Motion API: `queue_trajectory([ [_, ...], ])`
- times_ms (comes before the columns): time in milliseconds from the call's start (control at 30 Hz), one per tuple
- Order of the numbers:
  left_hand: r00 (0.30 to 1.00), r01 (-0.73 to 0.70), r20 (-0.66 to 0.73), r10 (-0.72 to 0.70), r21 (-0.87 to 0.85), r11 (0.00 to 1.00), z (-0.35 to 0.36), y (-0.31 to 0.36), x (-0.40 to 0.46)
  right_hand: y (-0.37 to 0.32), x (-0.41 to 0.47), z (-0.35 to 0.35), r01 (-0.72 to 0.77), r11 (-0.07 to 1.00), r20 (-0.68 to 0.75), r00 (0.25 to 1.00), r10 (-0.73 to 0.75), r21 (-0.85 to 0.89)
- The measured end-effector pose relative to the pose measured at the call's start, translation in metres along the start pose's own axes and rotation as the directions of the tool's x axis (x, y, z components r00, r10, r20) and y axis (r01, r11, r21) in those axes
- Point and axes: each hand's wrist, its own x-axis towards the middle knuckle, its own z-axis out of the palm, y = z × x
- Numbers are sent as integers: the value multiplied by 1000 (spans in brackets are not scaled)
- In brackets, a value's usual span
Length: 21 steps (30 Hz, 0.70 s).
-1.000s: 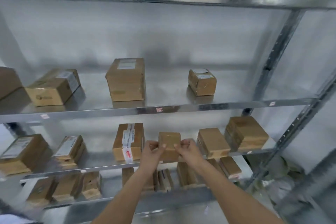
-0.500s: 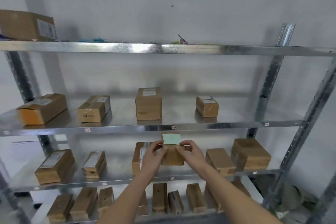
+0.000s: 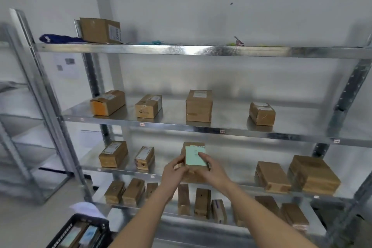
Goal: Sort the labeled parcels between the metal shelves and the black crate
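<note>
Midway, apparently: left hand (image 3: 174, 169) and right hand (image 3: 209, 167) both grip a green-labelled parcel (image 3: 194, 157) before the metal shelves (image 3: 201, 50). Many parcels sit shelved; the black crate (image 3: 80, 233) holds a few.

On the middle shelf (image 3: 221, 131), wide bare gaps lie between the four boxes, widest between the tall box (image 3: 198, 105) and the small box (image 3: 262, 113). The bottom shelf (image 3: 201, 221) is crowded with close-set parcels.
</note>
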Motion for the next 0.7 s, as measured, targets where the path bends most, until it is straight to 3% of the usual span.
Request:
queue_trajectory([
  [200, 987, 73, -137, -86, -100, 992, -81, -26, -55, -5, -18, 93, 4, 1000, 176, 984, -4, -4],
  [400, 950, 37, -305, -64, -93, 995, -199, -40, -103, -47, -30, 220, 97, 992, 300, 951, -69, -77],
  [533, 929, 35, -369, -30, 7, 999, -300, -46, -133, -89, -38, 312, 89, 995, 423, 904, -66, -35],
  [700, 870, 64, -491, 34, 181, 981, -440, -59, -169, -138, -41, 441, 222, 963, 414, 899, -142, -151],
])
